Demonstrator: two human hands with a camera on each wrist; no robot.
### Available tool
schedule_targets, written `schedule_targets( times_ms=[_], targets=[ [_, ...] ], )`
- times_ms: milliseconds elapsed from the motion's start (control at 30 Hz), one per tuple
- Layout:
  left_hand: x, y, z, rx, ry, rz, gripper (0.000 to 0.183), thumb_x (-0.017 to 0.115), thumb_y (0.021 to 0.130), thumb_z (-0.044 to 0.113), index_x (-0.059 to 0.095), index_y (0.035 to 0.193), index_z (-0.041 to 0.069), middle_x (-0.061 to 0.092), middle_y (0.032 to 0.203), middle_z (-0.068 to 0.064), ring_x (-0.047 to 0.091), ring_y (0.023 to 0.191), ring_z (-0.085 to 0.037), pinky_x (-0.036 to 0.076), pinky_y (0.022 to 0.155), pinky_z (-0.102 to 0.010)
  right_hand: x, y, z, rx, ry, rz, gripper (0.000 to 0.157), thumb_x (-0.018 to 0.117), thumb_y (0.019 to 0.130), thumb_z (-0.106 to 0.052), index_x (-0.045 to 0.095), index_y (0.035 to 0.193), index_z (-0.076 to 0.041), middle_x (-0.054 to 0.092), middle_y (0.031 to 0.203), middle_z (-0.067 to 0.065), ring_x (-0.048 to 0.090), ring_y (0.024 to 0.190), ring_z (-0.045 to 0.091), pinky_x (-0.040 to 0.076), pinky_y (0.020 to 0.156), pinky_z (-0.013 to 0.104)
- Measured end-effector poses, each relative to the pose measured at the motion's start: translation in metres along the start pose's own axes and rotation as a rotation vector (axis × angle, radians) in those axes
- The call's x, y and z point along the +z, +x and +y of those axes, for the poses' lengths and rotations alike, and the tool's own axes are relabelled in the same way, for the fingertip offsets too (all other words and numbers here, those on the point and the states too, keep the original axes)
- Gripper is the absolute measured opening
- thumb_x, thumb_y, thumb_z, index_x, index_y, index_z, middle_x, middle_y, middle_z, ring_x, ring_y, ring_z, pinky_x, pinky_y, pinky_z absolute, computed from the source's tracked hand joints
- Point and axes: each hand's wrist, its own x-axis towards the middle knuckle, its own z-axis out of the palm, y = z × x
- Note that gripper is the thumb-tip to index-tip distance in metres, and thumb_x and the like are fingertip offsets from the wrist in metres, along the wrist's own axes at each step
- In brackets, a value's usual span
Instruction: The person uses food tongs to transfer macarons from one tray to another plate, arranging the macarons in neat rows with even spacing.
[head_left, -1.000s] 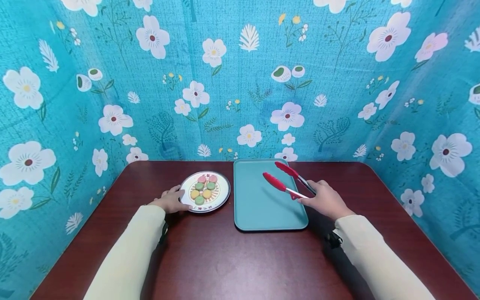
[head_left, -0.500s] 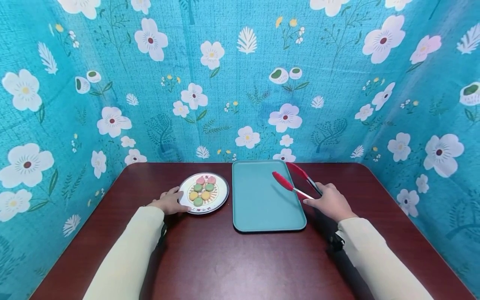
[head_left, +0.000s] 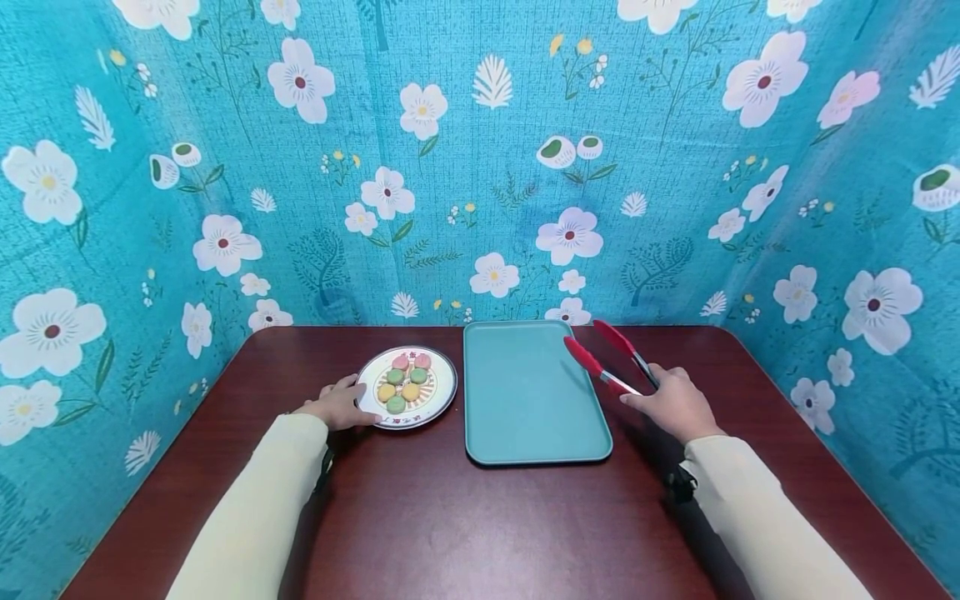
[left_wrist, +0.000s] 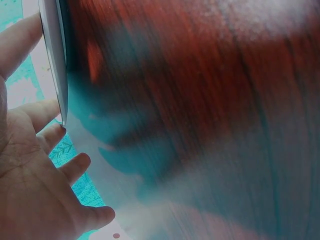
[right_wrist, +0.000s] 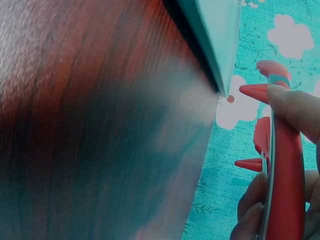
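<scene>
At the left, a white plate [head_left: 447,385] with a dark rim carries several macarons [head_left: 411,390] in pink, green and yellow. My left hand [head_left: 336,406] holds its left edge, thumb on the near side and fingertips on the far side. The left wrist view shows the plate edge-on, with the other fingers spread loosely. Red-tipped metal tongs [head_left: 609,379] are in my right hand [head_left: 677,407], gripped by their handles. Their two arms stand apart with nothing between them, over the right edge of a teal tray [head_left: 536,392]. In the right wrist view my thumb presses one arm.
The tray lies in the middle of a dark red-brown wooden table [head_left: 450,517], a small gap to the right of the plate. Blue flowered cloth [head_left: 450,167] hangs behind the table and along both sides.
My right hand has moved right with the tongs, so their tips went from over the tray to its right edge. Left hand, plate and macarons stay put; the view shifts slightly.
</scene>
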Motion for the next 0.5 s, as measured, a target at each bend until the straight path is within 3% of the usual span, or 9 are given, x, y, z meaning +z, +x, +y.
schedule_targets(
  times_ms=[500],
  targets=[
    [-0.001,-0.001,0.002,0.013,-0.007,-0.001,0.089,0.071,0.083,0.042,0.029,0.149,0.000,0.017,0.154,-0.025,0.017,0.135,-0.049,0.016,0.105,-0.072,-0.004,0.007,0.016,0.057,0.001,-0.003,0.099,0.073,0.081,-0.047,0.027,0.144,0.013,0.043,0.115,0.035,0.052,0.096,0.045,0.051,0.075,0.057]
  ],
)
